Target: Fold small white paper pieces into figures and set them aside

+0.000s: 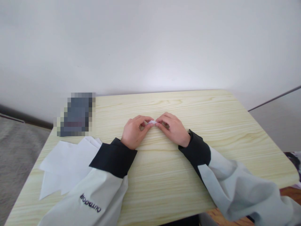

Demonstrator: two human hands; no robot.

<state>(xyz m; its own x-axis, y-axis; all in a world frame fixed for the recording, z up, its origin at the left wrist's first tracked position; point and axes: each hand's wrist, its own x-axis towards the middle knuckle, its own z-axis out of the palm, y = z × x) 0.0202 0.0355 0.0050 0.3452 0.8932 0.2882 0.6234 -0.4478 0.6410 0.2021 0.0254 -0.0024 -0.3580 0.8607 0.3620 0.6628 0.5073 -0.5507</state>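
Observation:
Between my fingertips, over the middle of the table, is a small folded piece of white paper (pixel 152 122). My left hand (pixel 136 130) pinches its left end between thumb and fingers. At the other end, the thumb and fingers of my right hand (pixel 172 128) are closed on the same paper. Most of the paper is covered by the fingers, so its exact shape cannot be made out. Several loose white paper sheets (pixel 68 161) lie overlapping on the left, partly under my left sleeve.
The light wood-grain table (pixel 164 182) stands against a white wall (pixel 150 44). A dark, pixelated flat object (pixel 77 114) lies at its back left corner. Beyond the left edge there is a grey surface (pixel 18 160).

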